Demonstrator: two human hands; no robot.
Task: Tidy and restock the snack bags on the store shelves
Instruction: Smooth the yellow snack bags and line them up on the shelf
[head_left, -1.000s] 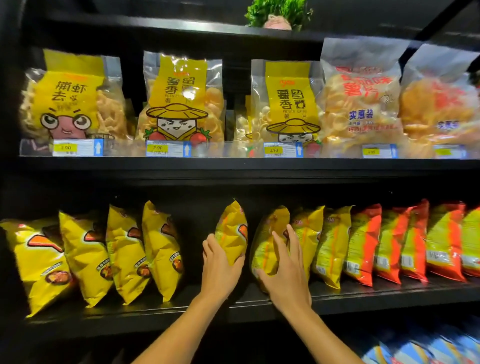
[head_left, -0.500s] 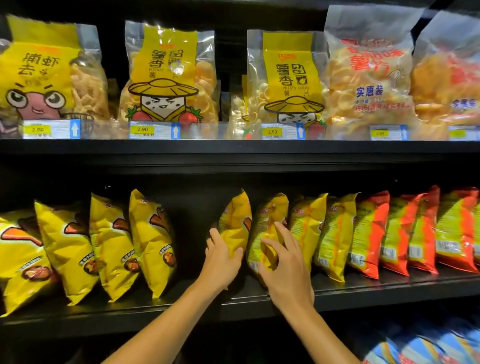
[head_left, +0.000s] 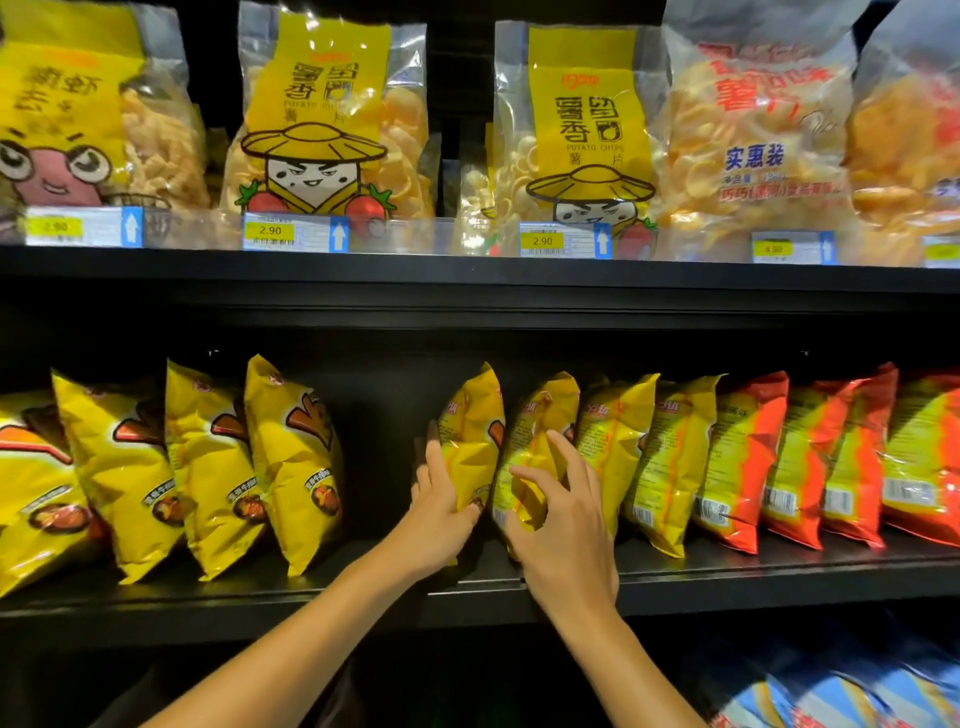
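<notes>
On the middle black shelf (head_left: 311, 597) stand rows of yellow snack bags and, to the right, red-and-yellow bags (head_left: 748, 457). My left hand (head_left: 439, 506) grips the lower edge of one upright yellow bag (head_left: 472, 436), fingers behind it and thumb in front. Beside it, my right hand (head_left: 563, 530) is on the neighbouring yellow bag (head_left: 540, 431), thumb and fingers pinching its front. A dark gap separates these bags from several leaning yellow bags (head_left: 291, 457) at the left.
The upper shelf (head_left: 467, 275) carries large clear bags of chips (head_left: 322, 130) behind price tags (head_left: 293, 232). Blue bags (head_left: 831, 691) lie on the shelf below at the bottom right.
The view has moved closer and lower on the shelves. My right hand shifted from lying flat on its bag to pinching it; my left hand keeps hold of its bag.
</notes>
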